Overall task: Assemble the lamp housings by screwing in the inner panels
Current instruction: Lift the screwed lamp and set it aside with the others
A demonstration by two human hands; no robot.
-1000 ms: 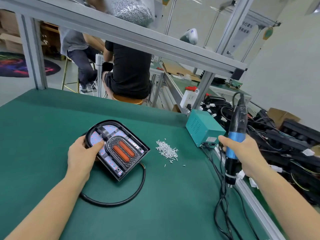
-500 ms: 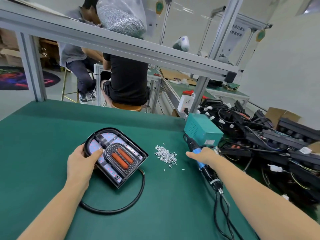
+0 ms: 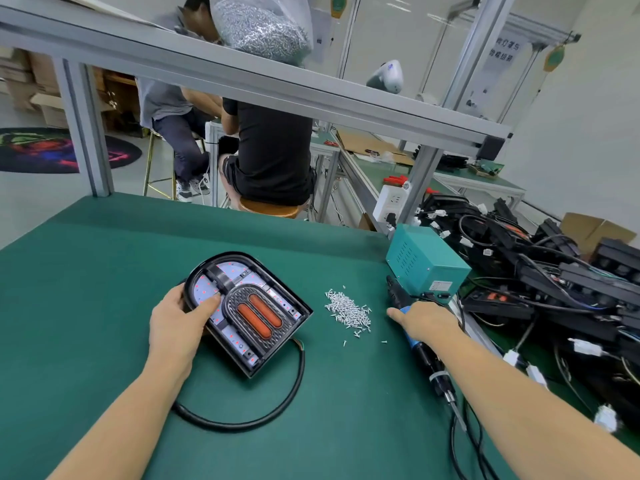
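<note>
I see the black arch-shaped plastic lamp housing point(image 3: 247, 311), with its inner panel of two orange lenses, lying flat near the middle of the green bench mat point(image 3: 86, 289). My left hand point(image 3: 180, 327) grips its left rim, thumb pressed on the white panel. A black cable point(image 3: 242, 417) loops from the housing toward the near edge. A pile of small silver screws point(image 3: 348, 311) lies just right of the housing. My right hand point(image 3: 426, 322) curls around the blue-and-black electric screwdriver point(image 3: 420, 351), which lies on the mat near the right edge. A teal metal power box point(image 3: 424, 261) stands behind it, with tangled black wiring point(image 3: 554, 271) beyond.
</note>
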